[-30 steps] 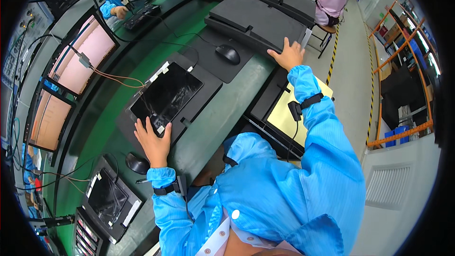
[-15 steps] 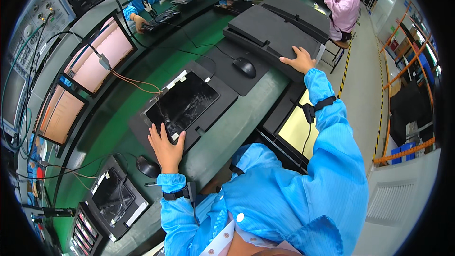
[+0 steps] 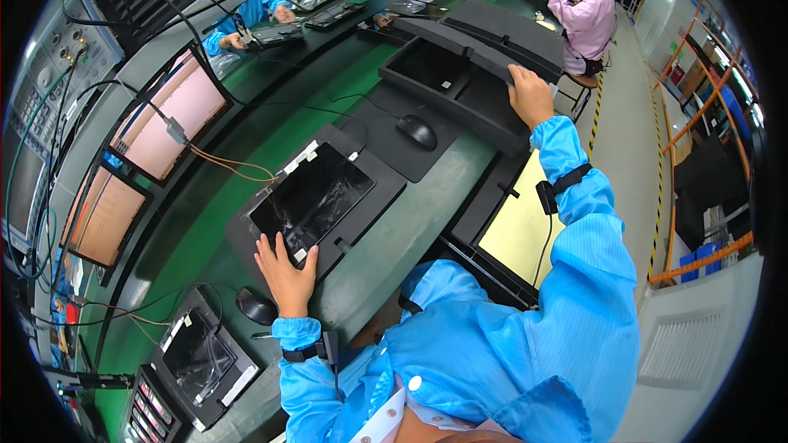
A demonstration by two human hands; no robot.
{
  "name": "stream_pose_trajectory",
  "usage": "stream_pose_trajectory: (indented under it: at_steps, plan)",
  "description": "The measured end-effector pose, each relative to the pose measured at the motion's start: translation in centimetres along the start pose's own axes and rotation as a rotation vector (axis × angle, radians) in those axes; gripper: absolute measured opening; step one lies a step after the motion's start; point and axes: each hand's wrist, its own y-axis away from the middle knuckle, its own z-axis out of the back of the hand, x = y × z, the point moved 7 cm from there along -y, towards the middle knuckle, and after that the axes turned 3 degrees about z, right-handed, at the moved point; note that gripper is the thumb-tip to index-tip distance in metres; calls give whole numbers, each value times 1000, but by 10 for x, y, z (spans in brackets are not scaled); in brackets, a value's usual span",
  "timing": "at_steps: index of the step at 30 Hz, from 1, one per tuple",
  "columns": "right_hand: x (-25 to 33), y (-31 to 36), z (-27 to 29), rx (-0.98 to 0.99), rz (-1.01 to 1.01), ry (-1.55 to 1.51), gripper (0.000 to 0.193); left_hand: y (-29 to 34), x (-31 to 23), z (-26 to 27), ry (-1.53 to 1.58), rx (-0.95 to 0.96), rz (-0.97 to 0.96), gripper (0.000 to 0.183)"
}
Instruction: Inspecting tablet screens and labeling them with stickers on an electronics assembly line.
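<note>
My left hand [image 3: 286, 277] lies with its fingers spread at the lower corner of a dark glass display panel [image 3: 316, 193], which has white tabs along its far edge and rests on a black foam pad [image 3: 373, 209]. Farther off on the right, my right hand [image 3: 532, 97] grips the edge of a black foam lid [image 3: 460, 45]. The lid is tilted up off a black foam tray [image 3: 492, 119]. Inside that tray lies a dark panel [image 3: 423, 66] with a small white label. My right fingertips are partly hidden behind the lid's edge.
A black mouse [image 3: 417, 132] sits on a mat beside the panel; another mouse [image 3: 256, 307] is at left. A second panel [image 3: 197, 357] lies at lower left, near lit monitors [image 3: 176, 115]. Under the tray is a yellow sheet [image 3: 521, 230]. A person in pink [image 3: 587, 20] sits beyond.
My right hand has gone from lying flat on the lid to gripping its edge. The lid has come up, exposing the tray's inside. My left hand has barely moved.
</note>
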Motion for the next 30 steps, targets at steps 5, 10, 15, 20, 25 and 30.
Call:
stream_pose_trajectory:
  at_steps: [5, 10, 15, 20, 25, 30]
  plan:
    - [-80, 55, 72, -230, -371, -79, 45, 0, 2, -2, 1, 7, -5, 82]
    - [-211, 222, 143, -316, -755, -144, 60, -1, 4, -5, -18, 13, -23, 82]
    - [-178, 456, 117, 12, -1378, -701, 52, -1, 9, -9, -37, 23, -28, 83]
    - [-18, 556, 54, 140, -1338, -659, 50, -3, 10, -11, -61, 55, -26, 83]
    - [-10, 543, 46, 296, -1484, -630, 65, -5, 9, -11, -76, 116, 51, 82]
    - [-37, 498, 75, 591, -1275, -254, 74, -2, 9, -10, -62, 76, 3, 82]
